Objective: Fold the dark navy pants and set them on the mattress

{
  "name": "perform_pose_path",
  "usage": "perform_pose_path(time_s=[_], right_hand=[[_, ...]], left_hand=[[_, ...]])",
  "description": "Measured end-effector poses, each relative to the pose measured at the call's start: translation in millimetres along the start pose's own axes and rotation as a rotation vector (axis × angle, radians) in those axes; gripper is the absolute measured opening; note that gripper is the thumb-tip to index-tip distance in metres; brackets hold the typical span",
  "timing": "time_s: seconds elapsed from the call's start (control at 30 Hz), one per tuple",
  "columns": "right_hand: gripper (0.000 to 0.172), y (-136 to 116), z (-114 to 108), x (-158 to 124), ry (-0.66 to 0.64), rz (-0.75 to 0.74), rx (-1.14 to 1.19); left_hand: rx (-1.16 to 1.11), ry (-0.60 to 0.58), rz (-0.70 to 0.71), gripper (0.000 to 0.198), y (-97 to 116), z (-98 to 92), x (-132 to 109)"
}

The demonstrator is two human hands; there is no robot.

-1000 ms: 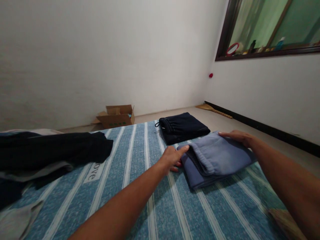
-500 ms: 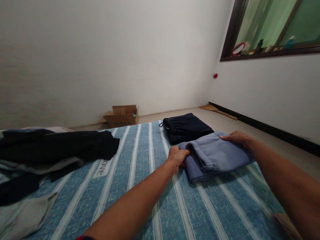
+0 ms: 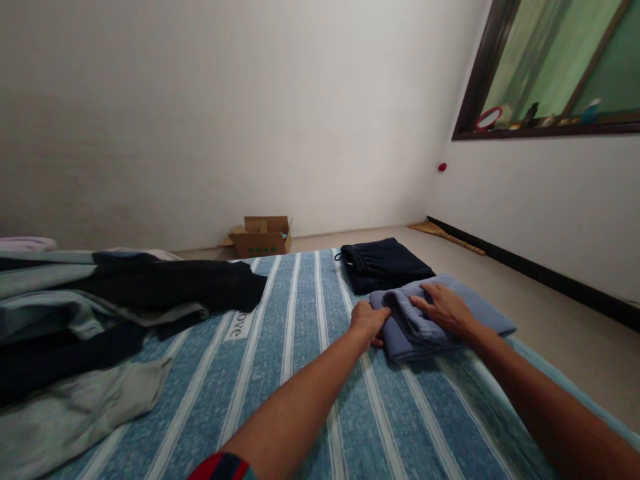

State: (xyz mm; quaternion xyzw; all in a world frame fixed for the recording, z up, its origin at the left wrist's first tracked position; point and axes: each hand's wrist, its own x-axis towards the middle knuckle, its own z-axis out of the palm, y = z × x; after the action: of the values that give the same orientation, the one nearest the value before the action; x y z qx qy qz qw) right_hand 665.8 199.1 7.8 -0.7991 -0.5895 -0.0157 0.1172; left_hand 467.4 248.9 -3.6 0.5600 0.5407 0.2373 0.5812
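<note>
An open brown box [image 3: 263, 245] sits by the white wall [image 3: 225, 113]. A broom [image 3: 427, 228] lies on the floor [image 3: 515, 287] beside a black strip [image 3: 540, 269]. Up high is a window [image 3: 530, 73]. A red-rimmed mirror [image 3: 489, 119] and a blue bottle [image 3: 591, 112] stand along its bottom. Lower down is a little red thing [image 3: 442, 167].

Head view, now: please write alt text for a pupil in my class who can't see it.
A person's left hand grips the left edge of a folded blue-grey garment while the right hand rests on top. It lies on a blue striped cloth, just nearer than a folded dark garment, with loose clothes at the left.
</note>
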Motion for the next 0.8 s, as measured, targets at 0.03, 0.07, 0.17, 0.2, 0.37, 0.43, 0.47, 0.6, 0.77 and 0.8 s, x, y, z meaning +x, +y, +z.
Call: perform_pose_path(time_s=[0.03,0.07,0.17,0.2,0.37,0.43,0.47,0.6,0.77,0.8], right_hand=[[0.055,-7,6,-6,0.005,-0.022,-0.016],[0.055,-12,10,-10,0.008,-0.033,-0.031],[0.054,-16,15,-16,0.014,-0.037,-0.063],[0.054,-16,15,-17,0.015,-0.037,-0.067],[0.048,-22,2,-20,0.037,-0.032,-0.065],[0.044,-33,-5,-27,0.062,-0.033,-0.064],[0.041,-40,-9,-33,0.079,-0.042,-0.064],[0.029,-77,-18,-69,0.154,-0.177,-0.044],[0.026,-134,-3,-122,0.163,-0.396,0.059],[0.026,-146,3,-131,0.158,-0.442,0.093]], left_hand=[[0.005,-0.006,-0.01,0.037,0,-0.1,-4],[0.007,-0.012,-0.019,0.035,0,0.0,-8],[0.006,-0.024,-0.036,0.029,1,0.6,-20],[0.008,-0.025,-0.037,0.027,1,0.9,-25],[0.034,-0.031,-0.019,0.027,-4,0.2,-46],[0.046,-0.034,-0.008,0.033,-11,-4.1,-57],[0.052,-0.04,-0.004,0.035,-15,-7.6,-64],[0.08,-0.118,0.02,0.032,-41,-32.7,-98],[0.138,-0.129,0.118,0.02,-78,-84.9,-148],[0.149,-0.109,0.141,0.018,-84,-97.1,-157]])
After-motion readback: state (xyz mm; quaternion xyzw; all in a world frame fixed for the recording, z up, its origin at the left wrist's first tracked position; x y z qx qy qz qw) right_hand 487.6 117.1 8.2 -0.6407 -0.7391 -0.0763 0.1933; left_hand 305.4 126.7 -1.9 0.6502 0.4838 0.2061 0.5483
